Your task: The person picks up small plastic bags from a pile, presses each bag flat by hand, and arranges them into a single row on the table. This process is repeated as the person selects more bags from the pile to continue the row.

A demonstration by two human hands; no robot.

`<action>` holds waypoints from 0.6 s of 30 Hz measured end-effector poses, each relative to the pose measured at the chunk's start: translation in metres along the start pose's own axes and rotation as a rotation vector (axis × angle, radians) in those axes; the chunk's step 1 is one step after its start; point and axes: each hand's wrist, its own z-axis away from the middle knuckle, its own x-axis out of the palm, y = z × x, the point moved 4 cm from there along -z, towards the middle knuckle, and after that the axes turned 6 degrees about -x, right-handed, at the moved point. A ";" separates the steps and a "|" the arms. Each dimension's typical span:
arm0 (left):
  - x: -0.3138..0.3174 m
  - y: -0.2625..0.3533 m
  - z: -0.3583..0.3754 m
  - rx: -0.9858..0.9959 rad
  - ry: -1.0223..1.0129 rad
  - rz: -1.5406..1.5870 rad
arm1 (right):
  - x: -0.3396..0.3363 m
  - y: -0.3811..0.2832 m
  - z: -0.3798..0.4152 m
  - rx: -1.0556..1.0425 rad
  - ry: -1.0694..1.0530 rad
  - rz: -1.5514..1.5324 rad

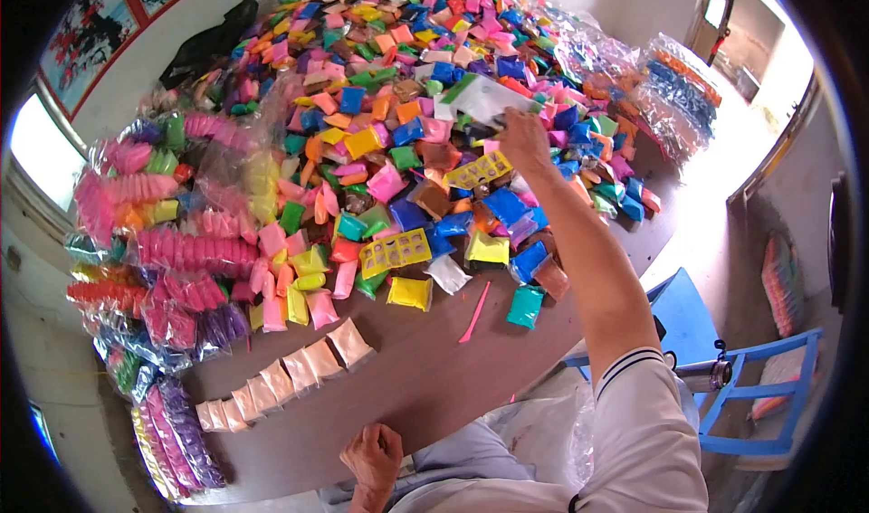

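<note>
My right arm reaches far over a big heap of small colourful packets. At its end my right hand is closed on the edge of a whitish clear plastic bag with a green strip. Just below that hand lies a yellow card with round spots. Close to the table's near edge my left hand is curled into a loose fist, with nothing visible in it. A row of peach-coloured packets lies on the brown table, up and left of that hand.
Bundled pink packets in clear wrap are stacked at the left. A second yellow spotted card and a pink plastic stick lie nearer me. At the right stand a blue chair and a metal flask.
</note>
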 end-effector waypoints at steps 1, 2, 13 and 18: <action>-0.001 0.001 -0.001 -0.002 0.003 0.003 | -0.005 0.013 0.003 -0.004 0.002 0.001; -0.002 0.003 -0.002 0.020 0.017 0.008 | -0.009 0.029 0.007 0.077 -0.006 0.048; 0.000 -0.001 -0.004 -0.014 -0.023 -0.017 | -0.042 0.055 -0.022 0.090 0.113 -0.242; 0.004 0.000 -0.002 0.003 -0.032 -0.063 | 0.002 0.039 -0.105 0.026 0.193 -0.313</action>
